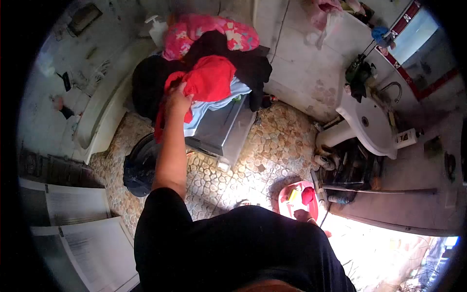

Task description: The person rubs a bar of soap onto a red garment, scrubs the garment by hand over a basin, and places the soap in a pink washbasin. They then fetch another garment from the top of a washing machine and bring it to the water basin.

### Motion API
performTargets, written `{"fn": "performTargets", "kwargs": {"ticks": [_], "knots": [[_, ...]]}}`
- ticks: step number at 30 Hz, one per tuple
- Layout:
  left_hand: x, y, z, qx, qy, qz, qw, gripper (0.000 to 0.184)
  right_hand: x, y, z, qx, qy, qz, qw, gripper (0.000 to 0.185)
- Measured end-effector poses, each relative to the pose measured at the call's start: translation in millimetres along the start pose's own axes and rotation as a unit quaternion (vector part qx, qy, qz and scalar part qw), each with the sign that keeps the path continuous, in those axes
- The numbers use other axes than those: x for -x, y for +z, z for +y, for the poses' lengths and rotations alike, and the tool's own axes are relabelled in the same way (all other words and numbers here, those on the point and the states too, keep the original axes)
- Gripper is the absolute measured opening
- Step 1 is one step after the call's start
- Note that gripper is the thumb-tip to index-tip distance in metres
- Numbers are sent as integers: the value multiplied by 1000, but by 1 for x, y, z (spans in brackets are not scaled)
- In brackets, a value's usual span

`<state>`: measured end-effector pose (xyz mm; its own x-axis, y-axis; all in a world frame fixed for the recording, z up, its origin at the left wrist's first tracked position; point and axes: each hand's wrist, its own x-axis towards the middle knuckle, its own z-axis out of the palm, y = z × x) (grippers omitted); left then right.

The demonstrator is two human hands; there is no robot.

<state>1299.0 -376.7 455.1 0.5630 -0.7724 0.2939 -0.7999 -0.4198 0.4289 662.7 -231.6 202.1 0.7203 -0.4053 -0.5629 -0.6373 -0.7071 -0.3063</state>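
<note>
My left hand [179, 101] reaches forward with its fingers closed on a red cloth garment [209, 78]. The garment lies on a heap of clothes, over a light blue cloth [204, 113] and beside black garments [255, 68]. Under the heap stands a grey box-like appliance [219, 131]. At lower right, my right hand [302, 215] is low beside my body, its fingers curled at the near rim of a pink basin [282, 197]. Inside the basin are a red item [307, 195] and a yellow item [293, 195]. My black top hides the right arm.
A pink flowered cloth [209, 31] and a white pump bottle [156, 31] sit behind the heap. A bathtub [104, 114] runs along the left. A black tub [138, 168] stands on the stone-patterned floor [282, 131]. A white washbasin [367, 121] is at right.
</note>
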Motion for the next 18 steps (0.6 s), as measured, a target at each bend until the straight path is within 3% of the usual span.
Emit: {"fn": "performTargets", "kwargs": {"ticks": [1,2,3,4,5,9,13,15,18], "knots": [[-3,2,-3,-32,-41,-39,998,43,3,26,20,1,-62,-34,997,15],[-5,1,-7,-33,-39,-40,998,43,-1,137,68,46,-48,-13,998,16],[-7,1,-13,-9,-37,-5,999,33,-2,194,85,90,-33,7,995,16],[-7,-2,-17,14,-36,31,999,25,10,239,111,37,2,-7,999,16],[-11,-9,-20,13,-35,30,999,25,23,215,104,-16,39,-21,999,17],[-50,-70,-19,28,75,218,973,28,45,225,101,-153,133,-15,979,18],[-74,-165,36,28,65,303,950,33,42,224,97,-288,191,11,938,20],[-83,-201,53,9,150,398,905,32,39,224,96,-354,216,23,910,20],[-74,-255,90,43,135,355,924,42,34,220,99,-417,228,35,879,22]]}}
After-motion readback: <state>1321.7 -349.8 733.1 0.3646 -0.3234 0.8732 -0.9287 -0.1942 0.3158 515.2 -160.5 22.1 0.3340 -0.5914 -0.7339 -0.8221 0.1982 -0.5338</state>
